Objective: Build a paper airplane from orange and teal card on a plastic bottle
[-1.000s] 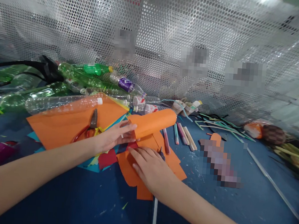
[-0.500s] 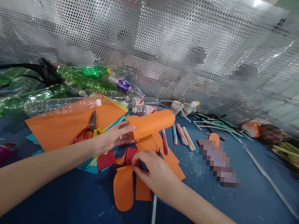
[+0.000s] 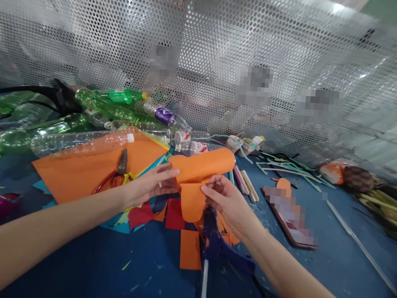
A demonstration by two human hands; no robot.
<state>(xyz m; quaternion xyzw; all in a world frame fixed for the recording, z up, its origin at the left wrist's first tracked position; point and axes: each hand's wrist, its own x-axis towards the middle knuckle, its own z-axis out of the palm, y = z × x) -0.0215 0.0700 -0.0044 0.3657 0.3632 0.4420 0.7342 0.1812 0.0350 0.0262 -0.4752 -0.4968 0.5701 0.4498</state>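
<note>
My left hand (image 3: pixel 154 183) is closed around the near-left end of an orange paper roll (image 3: pixel 207 163), which slants up to the right above the table. My right hand (image 3: pixel 227 201) pinches the edge of an orange paper cutout (image 3: pixel 192 204) with rounded lower corners, held just beneath the roll; whether the two touch I cannot tell. Below the right hand lies a blue glue gun (image 3: pixel 217 244), a clear glue stick (image 3: pixel 204 284) jutting from its rear toward me. An orange rectangle (image 3: pixel 190 250) and a red paper piece (image 3: pixel 175 214) lie beside it.
Red-handled pliers (image 3: pixel 123 161) rest on orange sheets (image 3: pixel 65 165) at left. Green and clear bottles (image 3: pixel 81 138) crowd the back left against a perforated metal panel (image 3: pixel 207 43). A phone (image 3: pixel 291 217) lies to the right, near markers (image 3: pixel 247 183) and thin strips (image 3: pixel 294 166).
My right hand has lifted the orange cutout from the table up to the roll, uncovering the glue gun. The left hand stays nearly in place with the roll.
</note>
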